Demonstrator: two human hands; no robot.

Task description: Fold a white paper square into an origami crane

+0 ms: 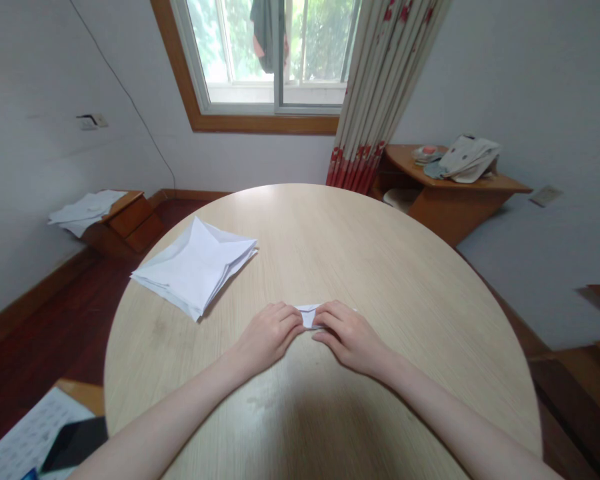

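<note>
A small folded piece of white paper (309,316) lies on the round wooden table (370,240), in front of me. My left hand (274,329) grips its left end, fingers bent over the top and thumb at the near edge. On its right end, the curled fingers of my right hand (347,333) press down, with the thumb beneath them near the paper's lower edge. Only the paper's middle, with a crease and a flap, shows between the hands; both ends are mostly covered.
A stack of white paper sheets (190,263) rests at the table's left. Beyond the near left edge are a printed sheet (30,427) and a dark phone (75,443). A wooden desk (455,200) with a white bag (470,159) stands back right, by a curtain (375,100).
</note>
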